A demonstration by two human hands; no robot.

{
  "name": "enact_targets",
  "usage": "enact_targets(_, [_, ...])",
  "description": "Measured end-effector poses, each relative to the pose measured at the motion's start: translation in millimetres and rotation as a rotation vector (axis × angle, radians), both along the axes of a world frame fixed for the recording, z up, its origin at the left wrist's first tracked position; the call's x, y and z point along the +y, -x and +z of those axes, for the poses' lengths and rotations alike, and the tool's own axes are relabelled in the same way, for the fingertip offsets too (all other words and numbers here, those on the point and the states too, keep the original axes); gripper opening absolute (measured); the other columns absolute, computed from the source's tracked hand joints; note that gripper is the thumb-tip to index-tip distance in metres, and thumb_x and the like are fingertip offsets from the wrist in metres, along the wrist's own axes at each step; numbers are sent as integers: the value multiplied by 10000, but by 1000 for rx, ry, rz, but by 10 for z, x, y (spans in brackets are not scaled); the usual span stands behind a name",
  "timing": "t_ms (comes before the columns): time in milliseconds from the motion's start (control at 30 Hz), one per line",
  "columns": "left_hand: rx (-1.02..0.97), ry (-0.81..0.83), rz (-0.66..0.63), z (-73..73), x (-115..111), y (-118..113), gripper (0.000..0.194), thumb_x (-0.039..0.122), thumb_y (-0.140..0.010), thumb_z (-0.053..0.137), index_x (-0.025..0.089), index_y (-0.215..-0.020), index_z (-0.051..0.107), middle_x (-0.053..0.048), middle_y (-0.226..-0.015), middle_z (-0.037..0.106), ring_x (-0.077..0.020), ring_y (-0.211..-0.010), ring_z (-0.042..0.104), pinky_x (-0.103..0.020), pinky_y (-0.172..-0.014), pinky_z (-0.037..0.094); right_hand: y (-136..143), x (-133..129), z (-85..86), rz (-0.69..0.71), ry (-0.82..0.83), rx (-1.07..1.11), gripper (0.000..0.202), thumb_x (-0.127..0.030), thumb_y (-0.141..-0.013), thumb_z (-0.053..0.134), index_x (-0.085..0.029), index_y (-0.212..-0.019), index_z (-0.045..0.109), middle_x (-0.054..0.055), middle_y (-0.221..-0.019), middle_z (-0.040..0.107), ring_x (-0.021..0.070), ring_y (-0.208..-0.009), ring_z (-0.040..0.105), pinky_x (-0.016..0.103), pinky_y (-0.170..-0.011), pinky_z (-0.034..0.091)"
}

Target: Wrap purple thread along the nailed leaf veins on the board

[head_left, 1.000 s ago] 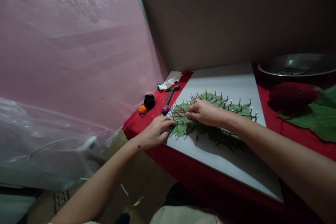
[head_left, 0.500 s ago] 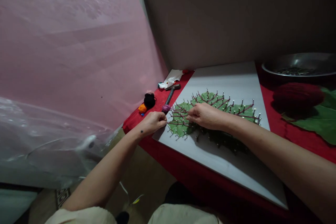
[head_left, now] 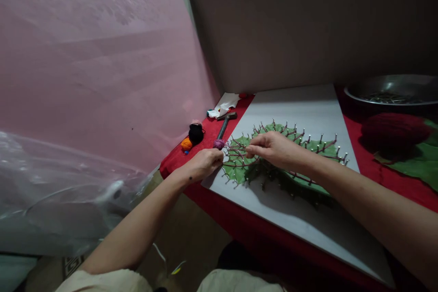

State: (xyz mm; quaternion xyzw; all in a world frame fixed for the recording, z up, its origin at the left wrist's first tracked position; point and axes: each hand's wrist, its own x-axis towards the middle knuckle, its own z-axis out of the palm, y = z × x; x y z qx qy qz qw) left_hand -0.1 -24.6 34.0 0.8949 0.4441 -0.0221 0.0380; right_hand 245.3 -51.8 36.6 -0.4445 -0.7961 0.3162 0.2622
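A green leaf [head_left: 236, 174] lies on a white board [head_left: 294, 100], ringed and crossed by several upright nails. Purple yarn [head_left: 236, 164] runs between the nails along the leaf's veins. At the board's left corner, my left hand [head_left: 207, 163] is closed in a pinch on the yarn beside the leaf tip. My right hand [head_left: 272, 148] reaches over the middle of the leaf, thumb and fingers pinched where a strand meets the fingertips; the thin yarn there is hard to see. My right forearm hides part of the leaf and its nails.
Left of the board lie a hammer [head_left: 226, 124], a purple yarn ball [head_left: 219, 144], a black yarn ball [head_left: 196, 133] and an orange one [head_left: 186, 144]. At right are a metal bowl [head_left: 393, 100] of nails, dark red yarn [head_left: 395, 130] and another leaf [head_left: 414, 164]. Red cloth [head_left: 205, 203] covers the table.
The view has shifted slightly. My left hand has turned a little more knuckles-up at the leaf tip. My right hand stays over the leaf, still pinched.
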Motion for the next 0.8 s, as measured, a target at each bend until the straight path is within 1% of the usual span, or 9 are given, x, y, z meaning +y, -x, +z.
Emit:
enact_targets(67, [-18,-9,-21,11,-4,14,143,140,-887,536,135,-766,610,0,-747,582,-86,-672,523,-209,-636,419,-10,-12,10,43,30,28,376,-402,-906,424,-150,-820,688,60,-732,651,133,-631,514,271,-600,385])
enact_targets(167, [-25,-20,-40,19,-11,16,153,122,-876,528,149,-746,604,0,-738,576,-87,-673,513,-195,-627,387,-28,-44,34,146,74,40,368,-419,-902,443,-163,-835,698,47,-775,660,129,-672,535,254,-612,397])
enact_targets(233, [-20,-38,-47,8,-19,16,155,133,-885,519,152,-751,594,-6,-754,578,-96,-685,522,-198,-631,389,-32,-66,36,191,85,4,343,-427,-889,471,-178,-781,681,15,-699,614,115,-624,500,246,-582,379])
enact_targets(300, [-8,-70,-52,-16,-32,23,162,152,-901,502,153,-764,588,-16,-779,579,-108,-704,534,-207,-635,395,-22,-83,18,193,71,-66,343,-421,-876,495,-184,-653,603,-22,-559,479,96,-531,398,248,-532,327])
enact_targets(367, [8,-113,-60,-44,-50,38,169,176,-918,481,156,-794,594,-27,-806,579,-122,-713,536,-220,-627,395,0,-93,-14,161,42,-133,377,-395,-872,504,-187,-559,475,-44,-492,338,86,-484,296,257,-508,277])
enact_targets(467, [18,-194,-79,-73,-76,57,201,193,-935,445,154,-841,619,-53,-834,579,-149,-727,525,-241,-604,386,32,-95,-58,94,4,-185,391,-358,-881,482,-191,-544,378,-43,-493,312,85,-480,264,268,-514,261])
enact_targets(567, [-16,-254,-141,-87,-76,55,253,201,-954,418,148,-850,643,-69,-830,581,-169,-754,511,-260,-617,394,35,-89,-69,46,6,-217,386,-374,-890,457,-191,-557,394,-34,-513,348,90,-497,292,265,-518,269])
enact_targets(700, [-122,-270,-277,-101,-23,39,288,205,-969,420,155,-828,666,-70,-859,614,-182,-828,510,-280,-690,420,8,-83,-56,34,79,-202,409,-482,-907,416,-187,-655,548,-25,-566,422,96,-532,344,252,-510,284])
enact_targets(800, [-210,-249,-373,-128,23,42,268,215,-964,454,161,-824,676,-50,-812,625,-163,-794,514,-270,-703,426,5,-88,-49,32,119,-206,430,-511,-900,427,-187,-647,551,-33,-559,382,92,-526,329,247,-495,276])
